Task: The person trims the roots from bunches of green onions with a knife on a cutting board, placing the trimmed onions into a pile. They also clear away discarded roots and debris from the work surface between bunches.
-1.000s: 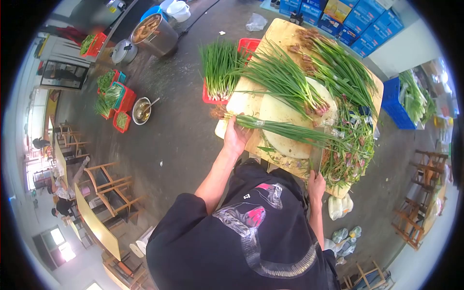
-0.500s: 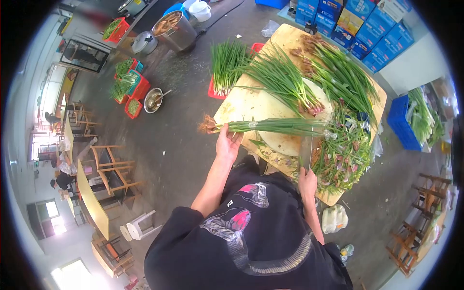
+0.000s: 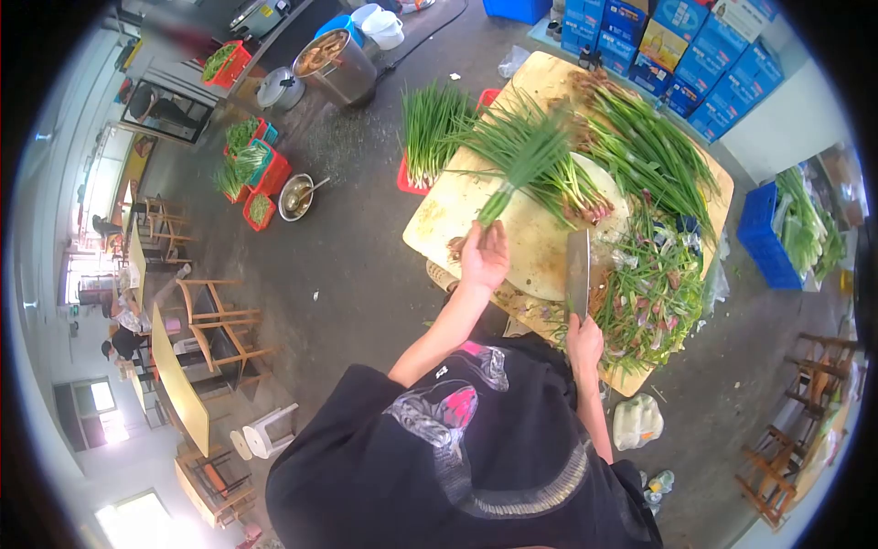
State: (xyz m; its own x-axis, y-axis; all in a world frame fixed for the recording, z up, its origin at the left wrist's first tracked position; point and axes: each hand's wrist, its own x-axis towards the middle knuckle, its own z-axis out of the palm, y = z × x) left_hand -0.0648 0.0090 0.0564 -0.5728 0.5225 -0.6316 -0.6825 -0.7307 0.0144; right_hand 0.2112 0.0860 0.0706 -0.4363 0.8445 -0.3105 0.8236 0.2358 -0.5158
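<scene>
Fingers closed, my left hand (image 3: 485, 254) grips a bunch of green onions (image 3: 498, 203) near its lower end. The green tops point away from me over the table and are blurred. My right hand (image 3: 583, 343) is wrapped round the handle of a cleaver (image 3: 578, 270), its blade pointing away over the right part of the round cutting board (image 3: 530, 261). Beyond the board's middle lies a pile of green onions (image 3: 585, 197) with pinkish bulbs. Right of the blade spreads a heap of trimmings (image 3: 654, 297), with leaves and purplish skins.
Untrimmed green onions (image 3: 640, 137) lie on the far right of the wooden table (image 3: 434, 215). A red crate of upright green onions (image 3: 434, 133) stands beyond its left edge. A blue crate (image 3: 766, 238) is at right. Blue boxes (image 3: 672, 55) are stacked behind; a steel pot (image 3: 343, 73) stands far left.
My left hand has moved right and away from me, swinging the bunch from lying crosswise to pointing away. Its leaves have left the blade. My right hand still holds the cleaver in nearly the same place.
</scene>
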